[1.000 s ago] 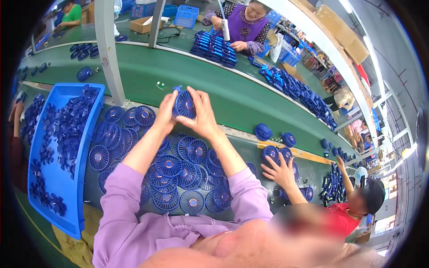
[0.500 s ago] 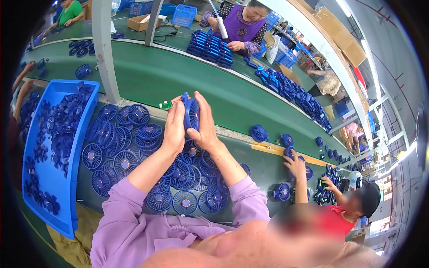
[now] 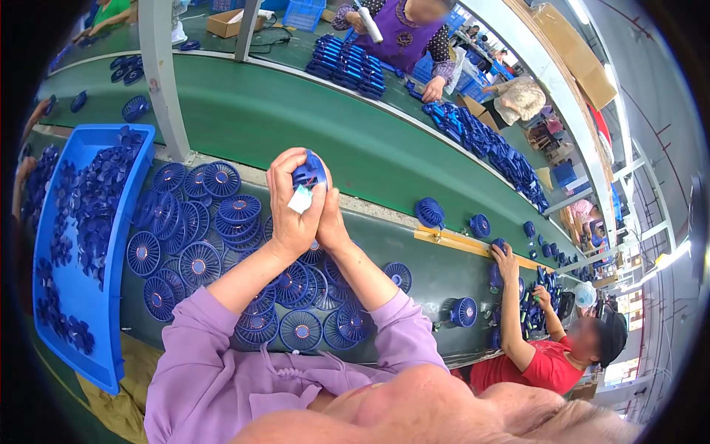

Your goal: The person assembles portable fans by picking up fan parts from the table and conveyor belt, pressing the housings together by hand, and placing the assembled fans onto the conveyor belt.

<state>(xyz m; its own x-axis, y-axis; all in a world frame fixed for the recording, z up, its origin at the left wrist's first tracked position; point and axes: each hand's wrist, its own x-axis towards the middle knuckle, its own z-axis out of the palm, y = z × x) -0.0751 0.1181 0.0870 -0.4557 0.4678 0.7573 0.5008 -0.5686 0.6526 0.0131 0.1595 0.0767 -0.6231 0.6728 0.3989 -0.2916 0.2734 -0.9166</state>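
Note:
Both my hands are wrapped round a blue fan head (image 3: pixel 310 172), held up over the middle of the bench. My left hand (image 3: pixel 290 203) grips it from the left, with fingers curled over its far side. From the right, my right hand (image 3: pixel 332 216) closes on it, partly hidden behind the left. A small pale piece (image 3: pixel 300 199), bright with glare, sticks out by my left thumb; it looks like the green circuit board seen earlier. Below my wrists lie many round blue fan grilles (image 3: pixel 302 329), stacked and overlapping, some directly under my forearms.
A blue tray (image 3: pixel 111 296) of small blue fan blades stands at the left. Beyond the bench runs a green conveyor belt (image 3: pixel 244 111) carrying blue fan heads (image 3: pixel 429 212). A metal post (image 3: pixel 161 81) rises at the belt's near edge. Co-workers sit across and at right.
My hands have turned the fan head and now wrap it more closely; the circuit board has swung in front of it. The co-worker at right has reached further along the bench.

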